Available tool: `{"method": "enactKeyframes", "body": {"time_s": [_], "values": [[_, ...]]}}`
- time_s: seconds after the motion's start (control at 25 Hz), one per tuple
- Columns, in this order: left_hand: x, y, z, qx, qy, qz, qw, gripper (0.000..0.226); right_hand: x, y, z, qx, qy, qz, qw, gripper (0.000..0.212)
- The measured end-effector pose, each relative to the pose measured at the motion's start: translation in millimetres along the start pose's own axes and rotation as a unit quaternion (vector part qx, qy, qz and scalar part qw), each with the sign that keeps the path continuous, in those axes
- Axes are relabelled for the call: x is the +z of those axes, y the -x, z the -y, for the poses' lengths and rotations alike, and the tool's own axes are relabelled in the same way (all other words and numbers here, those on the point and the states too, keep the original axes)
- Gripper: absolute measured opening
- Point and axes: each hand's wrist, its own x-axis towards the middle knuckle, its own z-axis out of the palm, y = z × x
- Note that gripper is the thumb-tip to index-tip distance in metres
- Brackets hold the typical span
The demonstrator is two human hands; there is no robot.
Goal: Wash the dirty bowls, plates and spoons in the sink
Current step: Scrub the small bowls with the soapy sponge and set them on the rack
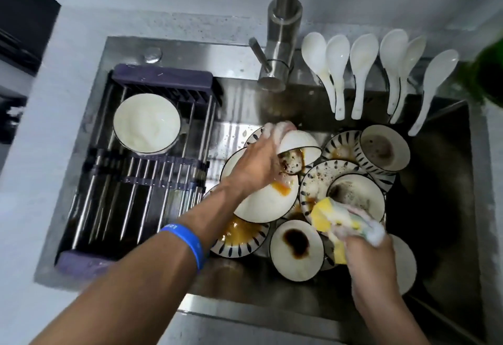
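Bowl (298, 143) in the left hand (258, 165) is tipped on its side above the pile of dirty dishes, its sauce-spattered inside facing down and toward the viewer; that hand's grip is closed around the bowl's rim, the soapy fingers curled over the white outside. Just right and nearer, the right hand (364, 249) has its grip closed on a yellow sponge (330, 218) covered in foam, which rests against a stained bowl (356, 195) sitting on a patterned plate (318, 178). Around these lie more dirty pieces in the sink (441, 208): a large white bowl (265, 203) with an orange smear under the left wrist, a plate with orange sauce (239, 236) below it, a bowl with a dark brown stain (296, 249) at the near side, and a patterned bowl (385, 150) leaning on another plate at the far right. Six white spoons (363, 72) lean in a row against the sink's back edge, handles down. Beside them rises the steel faucet (283, 45). Over the sink's left half sits a drying rack (141, 176) holding one clean white bowl (147, 123). A blue wristband (187, 244) circles the left forearm. The pale desk (40, 154) surrounds the sink, and something green (487, 72) blurs at the right edge.
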Motion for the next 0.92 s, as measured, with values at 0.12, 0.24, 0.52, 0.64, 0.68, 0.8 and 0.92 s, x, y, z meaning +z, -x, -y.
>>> {"method": "enactKeyframes", "body": {"time_s": [0.12,0.24,0.52,0.64,0.68,0.8,0.92], "values": [[4,30,-7,0.138,-0.294,-0.095,0.941,0.104,4,10,3,-0.004,-0.08,-0.044,0.996,0.035],[-11,49,-20,0.125,-0.282,-0.14,0.941,0.105,6,20,10,-0.187,0.039,-0.077,0.979,0.032],[-33,101,-88,-0.14,0.412,-0.174,0.883,0.055,41,33,75,-0.457,0.529,0.101,0.708,0.035],[-44,105,-92,-0.225,0.462,-0.187,0.837,0.052,42,49,96,-0.409,0.504,0.285,0.705,0.018],[-47,105,-88,-0.224,0.455,-0.188,0.841,0.052,42,48,97,-0.412,0.486,0.313,0.704,0.018],[-56,101,-84,-0.211,0.458,-0.191,0.842,0.05,54,51,106,-0.419,0.533,0.231,0.697,0.029],[-58,101,-100,-0.207,0.468,-0.171,0.842,0.042,56,47,118,-0.422,0.483,0.165,0.749,0.029]]}}
